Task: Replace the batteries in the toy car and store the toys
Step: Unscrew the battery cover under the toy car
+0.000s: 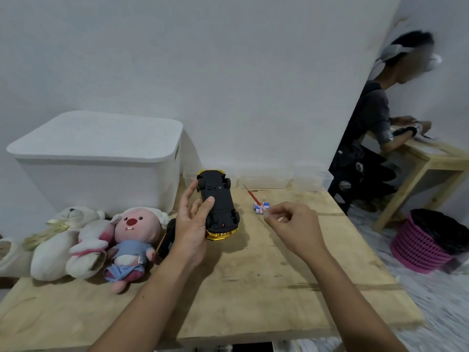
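The left hand (193, 224) held the upturned toy car (218, 205) in its grip; the right hand (291, 228) pinched the screwdriver (255, 199) above the worktop (253, 275).

Screwdriver (251, 196) handle blurred inside the right hand (291, 226); black remote (167, 240) half behind the left hand (193, 224).

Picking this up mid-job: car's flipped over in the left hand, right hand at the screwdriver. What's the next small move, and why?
Probably lift the screwdriver with the right hand and bring its tip to the toy car: the left hand holds it underside up, and the batteries lie unused on the table.
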